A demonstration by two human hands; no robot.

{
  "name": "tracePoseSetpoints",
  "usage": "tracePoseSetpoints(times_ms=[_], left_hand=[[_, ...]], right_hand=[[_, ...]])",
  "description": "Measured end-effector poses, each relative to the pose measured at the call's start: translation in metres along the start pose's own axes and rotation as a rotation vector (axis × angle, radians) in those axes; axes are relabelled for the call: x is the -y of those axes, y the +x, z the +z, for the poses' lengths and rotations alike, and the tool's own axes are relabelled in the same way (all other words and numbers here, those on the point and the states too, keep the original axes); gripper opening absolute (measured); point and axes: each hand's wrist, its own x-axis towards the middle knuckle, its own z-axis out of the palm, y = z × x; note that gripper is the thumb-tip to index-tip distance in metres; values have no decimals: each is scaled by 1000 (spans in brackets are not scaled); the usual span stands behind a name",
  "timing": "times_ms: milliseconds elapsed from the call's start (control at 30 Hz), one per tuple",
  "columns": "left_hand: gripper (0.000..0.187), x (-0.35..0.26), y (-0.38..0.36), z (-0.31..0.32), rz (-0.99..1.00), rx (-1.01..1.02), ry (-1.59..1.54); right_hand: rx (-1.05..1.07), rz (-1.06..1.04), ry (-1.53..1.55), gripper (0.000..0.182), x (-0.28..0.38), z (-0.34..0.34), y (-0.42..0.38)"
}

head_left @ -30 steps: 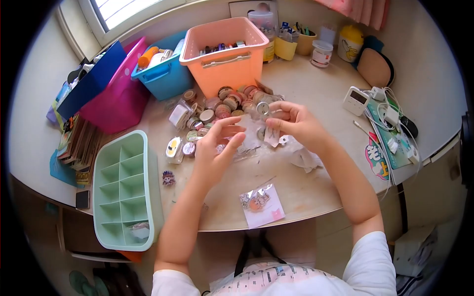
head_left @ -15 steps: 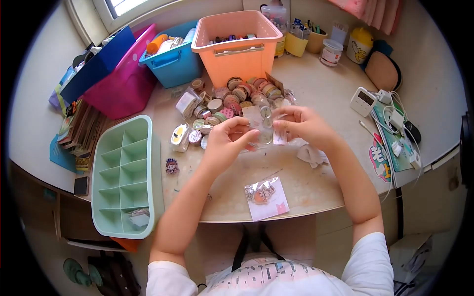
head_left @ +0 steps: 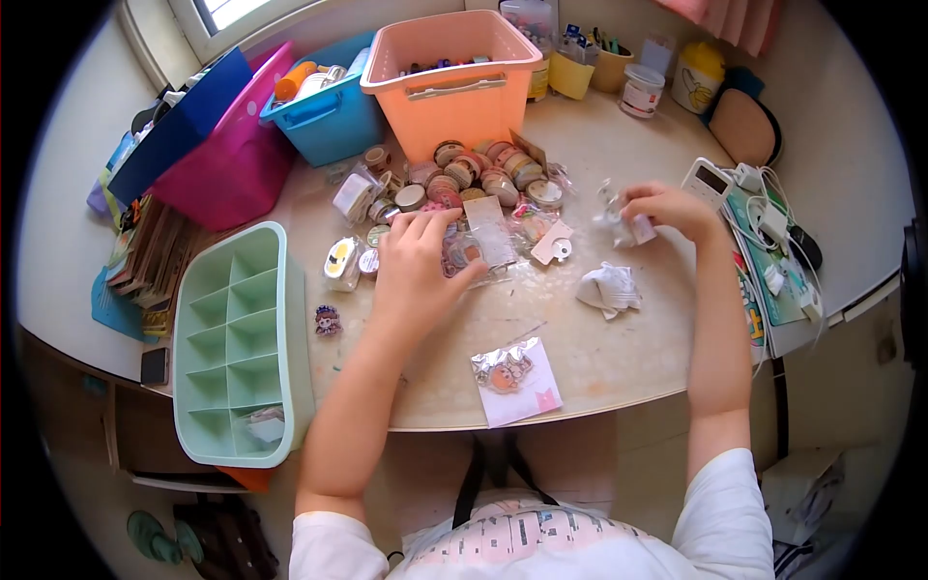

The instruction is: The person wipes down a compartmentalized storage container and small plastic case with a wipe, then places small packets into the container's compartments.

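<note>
My right hand (head_left: 669,209) is off to the right with its fingers pinched on a crinkled clear plastic packet (head_left: 615,224), which is smeared by motion. My left hand (head_left: 420,259) has its fingers apart at the front of a heap of washi tape rolls (head_left: 469,174). Between its thumb and fingers lies a clear round piece (head_left: 466,251), beside a pale card (head_left: 491,230) in plastic. A white tag with a small round piece (head_left: 553,244) lies between the hands. Nearer my body, a character charm in a clear sleeve on a white card (head_left: 517,385) lies flat.
A mint divided box (head_left: 298,338) stands at the left, with small packets in one compartment. An orange bin (head_left: 449,111), a blue bin (head_left: 333,130) and a magenta bin (head_left: 217,179) line the back. Crumpled white tissue (head_left: 611,290) and white cables (head_left: 773,227) lie right.
My right hand has moved right, away from the left, carrying the plastic packet. My left hand has shifted slightly left and its fingers have spread. The tag now lies on the table.
</note>
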Motion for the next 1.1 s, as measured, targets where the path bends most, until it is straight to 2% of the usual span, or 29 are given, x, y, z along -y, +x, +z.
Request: tracePoseSetpoints(times_ms=[67,100,167,200,233,300,367,400,433,500,533,767,833,867,900,933,967,1100], left_hand=[[61,-5,-1,-2,24,0,43],[61,-7,-2,-4,20,46,83],[62,-7,-4,-4,16,87,122],[62,-5,-4,-3,34,99,122],[62,-4,-5,-2,51,110,123],[62,-3,-4,-1,45,105,110],[62,-3,-3,-1,41,106,98],[62,-3,-3,-1,53,98,85],[62,-3,-3,-1,64,89,71],[62,-4,-2,-2,54,92,63],[63,-4,-2,-2,43,97,54],[66,-7,-2,-11,-8,109,85],[65,-8,-2,-17,-22,99,181],[65,-4,-2,-19,-25,98,184],[64,1,-2,-20,23,179,185],[63,5,-2,-21,71,259,187],[63,7,-2,-20,67,256,190],[62,7,1,-21,174,279,114]], right_hand=[[132,-44,-119,33,6,9,2],[128,-45,-119,33,10,12,1],[-38,-70,-363,37,19,21,-7],[-244,-22,-427,38,31,34,-17],[-244,-25,-430,38,31,42,-13],[-540,-546,-584,39,30,61,-2],[-328,-569,-316,43,40,90,4],[-356,-634,-400,53,39,106,5],[-358,-634,-399,53,40,114,4],[-431,-629,-610,62,45,123,1],[-374,-604,-569,66,47,121,1],[-133,-551,-423,55,46,90,-11],[-58,-406,-290,51,45,81,-11],[-96,-447,-336,46,49,80,-14],[-93,-450,-335,46,51,83,-16],[-181,-516,-335,44,55,88,-17],[-270,-582,-334,43,58,93,-19],[-276,-694,-439,45,63,118,-26]])
